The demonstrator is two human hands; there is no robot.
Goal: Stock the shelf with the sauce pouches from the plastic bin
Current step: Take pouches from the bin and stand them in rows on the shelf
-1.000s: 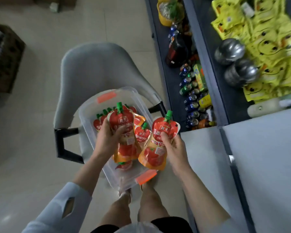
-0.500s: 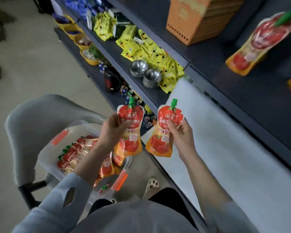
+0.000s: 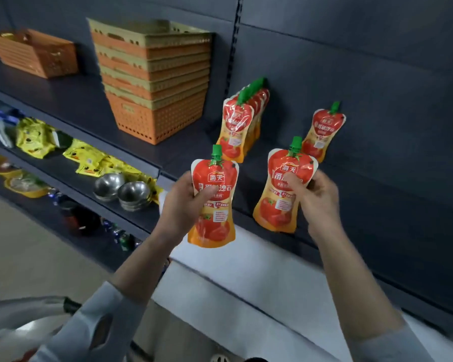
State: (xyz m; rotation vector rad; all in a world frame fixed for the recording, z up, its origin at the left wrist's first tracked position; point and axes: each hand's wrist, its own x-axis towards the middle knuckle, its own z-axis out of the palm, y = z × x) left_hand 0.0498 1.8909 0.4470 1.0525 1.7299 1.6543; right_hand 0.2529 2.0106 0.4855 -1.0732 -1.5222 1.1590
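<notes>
The left grip (image 3: 182, 202) curls round the left pouch (image 3: 213, 205), thumb across the label, and holds it upright by its left side. The right grip (image 3: 318, 197) pinches the right pouch (image 3: 280, 205) at its right edge, thumb on the front, cap up.

Half a second ago both pouches hung low beside the bin. Now they are raised in front of the shelf (image 3: 71, 100), and the bin has dropped out of view. The pouches are also wider apart than before.

The right pouch's base lies at the shelf's front lip; I cannot tell whether it touches. The left pouch hangs off the lip, over the white panel (image 3: 246, 270) below.

Behind them a row (image 3: 242, 124) of pouches stands on the shelf, running back to the back panel (image 3: 377, 100). A lone pouch (image 3: 324, 131) leans on that panel just beyond the right pouch. Bare shelf lies between row and lone pouch, and more to the right of the lone pouch. On the left a basket stack (image 3: 154, 82) stands near the row, closing that side. The lower shelf carries steel bowls (image 3: 123, 189).
</notes>
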